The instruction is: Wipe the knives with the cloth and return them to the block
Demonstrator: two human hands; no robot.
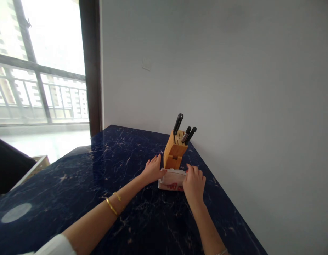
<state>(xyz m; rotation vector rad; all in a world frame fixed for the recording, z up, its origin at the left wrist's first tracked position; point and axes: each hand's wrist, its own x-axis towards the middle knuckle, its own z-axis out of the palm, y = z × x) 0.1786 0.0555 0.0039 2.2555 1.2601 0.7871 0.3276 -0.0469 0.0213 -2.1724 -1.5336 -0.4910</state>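
A folded white cloth [172,180] with red lettering lies on the dark blue marbled table, just in front of a wooden knife block [174,152]. My left hand [152,170] is at the cloth's left end, fingers stretched out and apart, its thumb touching the top edge. Around the right end curl the bent fingers of my right hand [194,182], their tips partly hidden. Several black-handled tools stand in the block, among them a tall knife handle [177,124] at the back left and a shorter handle [191,135] at the right.
The marbled tabletop [121,152] runs along a plain grey wall [233,88] on the right. At the left are a large window [47,71] with a railing outside, a dark shape [10,163] and a light-coloured box edge [40,163]. A pale round patch [16,212] shows on the table.
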